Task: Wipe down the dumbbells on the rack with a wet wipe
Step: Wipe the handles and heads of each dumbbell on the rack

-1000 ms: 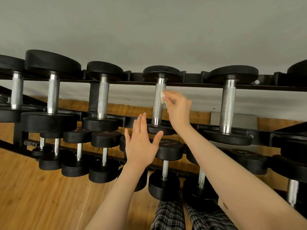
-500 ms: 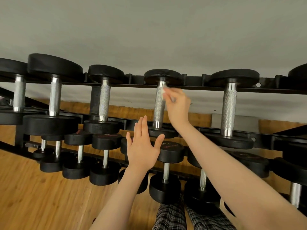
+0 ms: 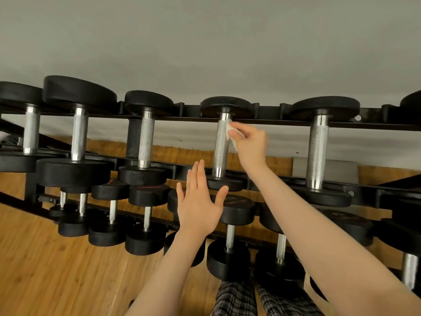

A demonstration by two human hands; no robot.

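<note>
A black rack (image 3: 284, 121) holds rows of black dumbbells with silver knurled handles. My right hand (image 3: 250, 144) pinches a white wet wipe (image 3: 229, 132) against the far end of the handle of the middle top-row dumbbell (image 3: 221, 153), just under its far head. My left hand (image 3: 198, 204) hovers flat with straight fingers in front of that dumbbell's near head, holding nothing. More dumbbells sit to the left (image 3: 145, 140) and right (image 3: 317, 151) on the same tier.
Lower tiers carry smaller dumbbells (image 3: 145, 222) close below my left hand. A grey wall (image 3: 205, 42) stands behind the rack and a wooden floor (image 3: 45, 270) lies underneath. My plaid trouser legs (image 3: 234, 299) show at the bottom edge.
My right hand has slid the wipe along the handle from its middle to its far end. My left hand has stayed in place, flat.
</note>
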